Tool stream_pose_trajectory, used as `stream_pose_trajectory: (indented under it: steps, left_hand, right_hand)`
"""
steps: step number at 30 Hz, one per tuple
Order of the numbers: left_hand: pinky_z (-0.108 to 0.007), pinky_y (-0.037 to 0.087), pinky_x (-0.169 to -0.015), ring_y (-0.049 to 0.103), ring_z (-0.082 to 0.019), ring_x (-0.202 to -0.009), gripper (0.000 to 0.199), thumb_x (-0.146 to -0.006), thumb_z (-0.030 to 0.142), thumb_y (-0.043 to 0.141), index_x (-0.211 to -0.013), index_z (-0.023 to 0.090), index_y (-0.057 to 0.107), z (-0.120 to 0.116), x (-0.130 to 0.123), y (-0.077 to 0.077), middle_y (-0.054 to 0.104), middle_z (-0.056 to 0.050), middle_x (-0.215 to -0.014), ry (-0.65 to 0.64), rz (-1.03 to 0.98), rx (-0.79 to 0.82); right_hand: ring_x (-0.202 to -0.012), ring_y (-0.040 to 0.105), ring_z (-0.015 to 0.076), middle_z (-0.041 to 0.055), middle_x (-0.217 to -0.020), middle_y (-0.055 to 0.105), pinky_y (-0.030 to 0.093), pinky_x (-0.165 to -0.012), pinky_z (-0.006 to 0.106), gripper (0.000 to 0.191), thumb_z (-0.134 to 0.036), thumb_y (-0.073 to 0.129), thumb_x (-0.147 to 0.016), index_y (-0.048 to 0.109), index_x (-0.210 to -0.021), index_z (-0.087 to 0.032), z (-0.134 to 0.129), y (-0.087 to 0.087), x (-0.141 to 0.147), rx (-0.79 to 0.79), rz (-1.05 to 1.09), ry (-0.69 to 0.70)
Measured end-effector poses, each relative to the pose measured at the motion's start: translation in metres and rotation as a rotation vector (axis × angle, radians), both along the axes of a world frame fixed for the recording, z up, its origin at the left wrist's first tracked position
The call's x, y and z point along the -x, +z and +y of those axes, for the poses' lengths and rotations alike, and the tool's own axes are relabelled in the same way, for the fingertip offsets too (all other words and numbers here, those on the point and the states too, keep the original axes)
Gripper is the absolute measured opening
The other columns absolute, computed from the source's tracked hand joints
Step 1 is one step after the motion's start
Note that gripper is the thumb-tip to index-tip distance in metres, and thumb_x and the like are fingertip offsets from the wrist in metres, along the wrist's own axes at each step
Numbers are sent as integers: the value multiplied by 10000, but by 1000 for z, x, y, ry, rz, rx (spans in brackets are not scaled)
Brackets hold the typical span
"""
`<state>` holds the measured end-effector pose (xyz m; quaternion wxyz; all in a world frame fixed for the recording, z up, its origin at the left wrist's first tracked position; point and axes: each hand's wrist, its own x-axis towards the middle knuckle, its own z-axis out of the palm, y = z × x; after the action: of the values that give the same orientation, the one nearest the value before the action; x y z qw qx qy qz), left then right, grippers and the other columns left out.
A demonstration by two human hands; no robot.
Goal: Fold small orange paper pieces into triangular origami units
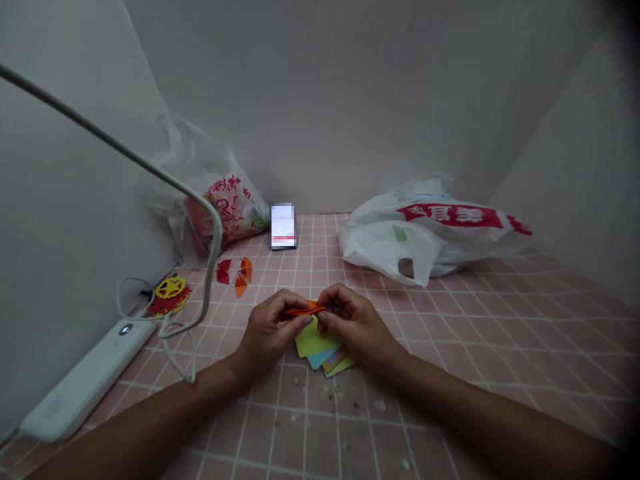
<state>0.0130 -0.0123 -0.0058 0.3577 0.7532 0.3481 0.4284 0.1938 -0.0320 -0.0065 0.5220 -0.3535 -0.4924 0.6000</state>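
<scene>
Between my two hands is a small folded piece of orange paper (pixel 311 307). My left hand (pixel 274 325) pinches its left end between thumb and fingers. At its right end, my right hand (pixel 353 323) grips it the same way, fingers curled. Below the hands lies a fanned stack of coloured paper sheets (pixel 315 341), yellow on top with blue, orange and more yellow edges showing; my right hand covers part of it. Farther off to the left sit a red folded paper piece (pixel 223 271) and orange folded paper pieces (pixel 241 287).
A phone (pixel 283 227) with a lit screen stands near the back wall. Plastic bags lie at the back left (pixel 225 207) and right (pixel 425 230). Left are yellow and red cut-outs (pixel 171 290), a white power strip (pixel 90 380) and a looping white cable (pixel 215 233). Pale bits dot the pink checked tablecloth (pixel 280 443).
</scene>
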Motion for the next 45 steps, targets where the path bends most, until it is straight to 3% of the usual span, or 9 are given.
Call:
stream_pose_trajectory:
  steps: [8, 18, 24, 33, 41, 43, 45]
  left_hand:
    - [-256, 541, -715, 652, -140, -799, 49, -876, 208, 653, -915, 181, 642, 1, 1, -5, 653, -29, -880, 46, -35, -30]
    - [-240, 510, -721, 626, -129, -832, 150, -836, 46, 636, -882, 183, 597, 1, 0, 0, 626, -18, -870, 37, 44, -396]
    - [-254, 504, -725, 628, -142, -841, 177, -829, 19, 613, -887, 183, 584, 1, 0, 1, 628, -29, -872, 8, 68, -465]
    - [-261, 506, -719, 627, -147, -792, 175, -826, 61, 614, -946, 188, 605, 0, 1, 0, 644, -23, -860, 83, 172, -314]
    - [-261, 515, -687, 637, -155, -760, 63, -820, 198, 673, -870, 181, 639, 2, -1, -4, 660, -26, -821, 114, 42, -15]
    - [-263, 518, -679, 637, -157, -750, 58, -816, 212, 667, -852, 178, 638, 3, -2, -3, 657, -28, -809, 111, 12, 42]
    - [-260, 515, -661, 633, -157, -733, 49, -806, 206, 659, -832, 174, 632, 2, -3, -2, 655, -27, -792, 109, 6, 82]
  right_hand:
    - [-559, 520, 115, -28, -614, 576, 394, -563, 253, 232, -387, 646, -843, 536, -819, -184, -2, 3, -3, -18, -73, -61]
    - [-481, 472, 90, -51, -544, 544, 349, -503, 226, 212, -339, 682, -760, 540, -746, -182, -4, 2, -1, 118, -61, -18]
    - [-469, 464, 83, -58, -527, 536, 343, -489, 214, 188, -293, 698, -718, 548, -716, -180, -1, 2, -2, 172, -10, 1]
    - [-471, 454, 76, -53, -555, 543, 327, -489, 215, 178, -265, 709, -695, 557, -708, -173, 1, 1, -3, 194, 38, 0]
    - [-487, 457, 100, -45, -552, 530, 330, -501, 231, 177, -290, 667, -746, 526, -724, -187, 0, 2, -4, 162, -29, 30]
    - [-512, 462, 112, -41, -612, 523, 341, -501, 240, 186, -318, 655, -784, 511, -771, -202, -1, 0, -4, 91, -112, -30]
    - [-599, 493, 134, -18, -731, 537, 377, -542, 259, 174, -313, 662, -809, 532, -863, -211, -3, -1, -4, -81, -251, -124]
